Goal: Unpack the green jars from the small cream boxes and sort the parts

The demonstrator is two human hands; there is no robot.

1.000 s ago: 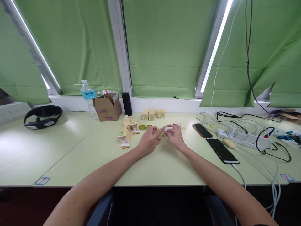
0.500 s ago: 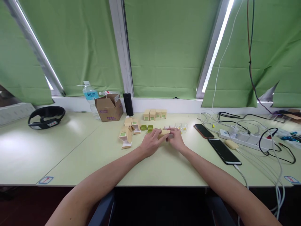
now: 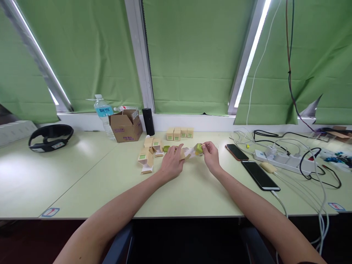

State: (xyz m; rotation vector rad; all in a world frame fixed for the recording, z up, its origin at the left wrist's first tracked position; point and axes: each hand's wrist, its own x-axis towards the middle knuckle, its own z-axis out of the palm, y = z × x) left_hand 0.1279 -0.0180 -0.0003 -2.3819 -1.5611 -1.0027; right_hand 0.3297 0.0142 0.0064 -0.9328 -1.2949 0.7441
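Note:
My left hand (image 3: 172, 161) is closed on a small cream cardboard box (image 3: 186, 154), its flap open toward the right. Between finger and thumb, my right hand (image 3: 211, 156) pinches a small green container (image 3: 198, 148) just beyond that open end. Left of my left hand, another green container (image 3: 166, 148) lies on the table, partly hidden by the fingers. Opened cream boxes (image 3: 145, 158) with white flaps lie further left. A row of several closed cream boxes (image 3: 177, 134) stands behind my hands.
At the back left are a brown carton (image 3: 126, 126), a water bottle (image 3: 103, 113) and a black cylinder (image 3: 148, 121). A black headset (image 3: 51, 138) lies far left. To the right are two phones (image 3: 260, 176), a white power strip (image 3: 283, 161) and tangled cables.
The green container has come out of the cream box in my right hand. My hands have moved apart, and the box's white flap now shows between them.

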